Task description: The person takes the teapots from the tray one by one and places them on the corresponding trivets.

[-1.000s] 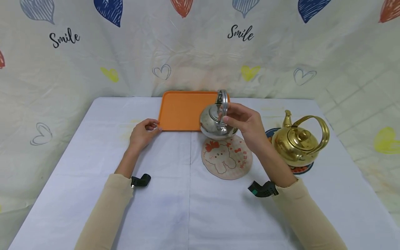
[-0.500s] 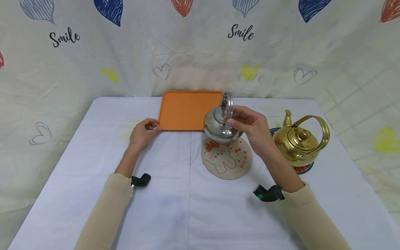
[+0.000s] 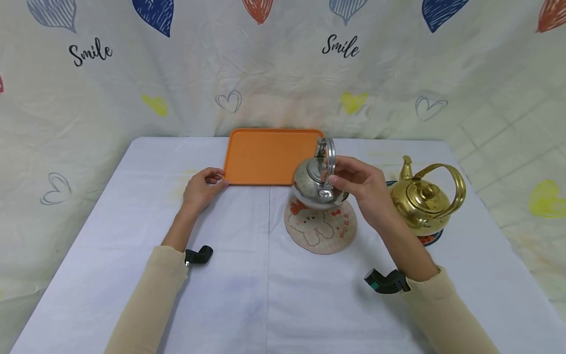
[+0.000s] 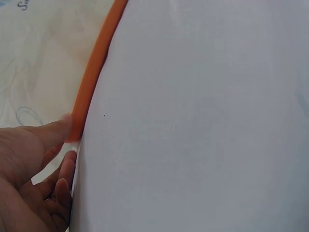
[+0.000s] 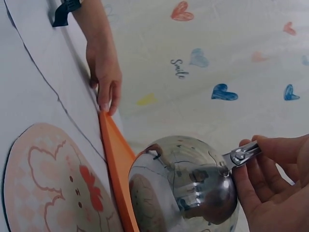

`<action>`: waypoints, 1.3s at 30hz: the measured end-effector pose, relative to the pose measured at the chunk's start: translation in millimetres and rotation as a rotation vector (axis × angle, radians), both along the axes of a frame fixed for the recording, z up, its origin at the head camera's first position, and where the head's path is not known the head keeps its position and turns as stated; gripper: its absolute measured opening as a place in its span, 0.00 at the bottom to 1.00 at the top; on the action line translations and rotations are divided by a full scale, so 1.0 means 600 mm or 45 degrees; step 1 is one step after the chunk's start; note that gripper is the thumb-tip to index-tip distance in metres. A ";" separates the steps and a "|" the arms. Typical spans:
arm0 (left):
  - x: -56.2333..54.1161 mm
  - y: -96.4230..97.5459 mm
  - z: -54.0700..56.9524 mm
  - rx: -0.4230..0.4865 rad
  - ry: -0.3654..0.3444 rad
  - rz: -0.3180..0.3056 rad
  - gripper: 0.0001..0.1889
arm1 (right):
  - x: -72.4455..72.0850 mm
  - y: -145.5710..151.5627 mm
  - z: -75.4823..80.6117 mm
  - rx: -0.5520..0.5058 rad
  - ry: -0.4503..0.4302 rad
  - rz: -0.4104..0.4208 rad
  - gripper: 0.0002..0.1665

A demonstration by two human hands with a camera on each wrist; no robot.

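Note:
My right hand [image 3: 360, 189] grips the arched handle of a shiny silver kettle [image 3: 316, 184], thumb on the near side. The kettle hangs above the far part of a round bunny-print mat [image 3: 323, 228] and overlaps the tray's near right corner in the head view. Its rounded silver body [image 5: 186, 188] appears close up in the right wrist view. My left hand [image 3: 203, 189] holds the near left corner of an orange rectangular tray [image 3: 261, 157], thumb on the near edge and fingers at the side. That tray edge [image 4: 94, 67] also shows in the left wrist view.
A gold kettle [image 3: 424, 204] stands on a dark patterned coaster [image 3: 431, 239] at the right, close to my right forearm. A white cloth covers the table [image 3: 212, 305]. A printed curtain [image 3: 283, 64] hangs right behind the table's back edge.
My right hand has carried the silver kettle to the right and nearer to me, away from over the tray toward the bunny mat. The left hand and tray have kept still.

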State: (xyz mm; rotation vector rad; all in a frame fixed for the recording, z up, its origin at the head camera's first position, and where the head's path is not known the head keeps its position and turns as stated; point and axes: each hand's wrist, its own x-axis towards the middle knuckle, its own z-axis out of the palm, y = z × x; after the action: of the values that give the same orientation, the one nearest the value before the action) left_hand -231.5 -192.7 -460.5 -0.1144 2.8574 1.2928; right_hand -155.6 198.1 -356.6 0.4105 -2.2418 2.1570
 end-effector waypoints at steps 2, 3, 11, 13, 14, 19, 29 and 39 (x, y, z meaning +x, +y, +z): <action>0.000 -0.001 0.000 -0.002 0.004 0.000 0.19 | 0.003 0.002 0.000 0.007 0.011 0.000 0.18; 0.000 -0.001 0.000 -0.002 0.005 -0.001 0.19 | 0.004 0.003 0.001 0.006 0.017 -0.001 0.18; 0.000 0.000 0.000 0.006 0.005 -0.001 0.19 | 0.015 0.009 0.000 -0.012 0.009 0.000 0.18; 0.001 0.000 0.001 0.002 0.004 -0.001 0.19 | 0.017 0.010 -0.002 -0.005 0.002 0.001 0.18; 0.001 0.000 0.002 0.000 0.003 -0.001 0.19 | 0.018 0.011 -0.003 0.000 0.000 0.003 0.18; 0.001 0.000 0.003 -0.005 0.002 0.001 0.19 | 0.023 0.012 -0.006 0.032 -0.001 0.004 0.19; 0.002 0.001 0.001 -0.003 0.006 -0.002 0.19 | 0.035 0.014 -0.016 0.088 -0.041 0.011 0.19; 0.001 0.000 0.000 0.001 0.007 -0.003 0.19 | 0.041 0.011 -0.028 0.086 -0.051 0.031 0.21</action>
State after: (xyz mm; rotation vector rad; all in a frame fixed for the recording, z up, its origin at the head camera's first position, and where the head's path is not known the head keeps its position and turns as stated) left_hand -230.9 -192.4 -460.5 -0.1075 2.8608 1.2965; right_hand -130.9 204.6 -373.6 0.4019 -2.3485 2.1246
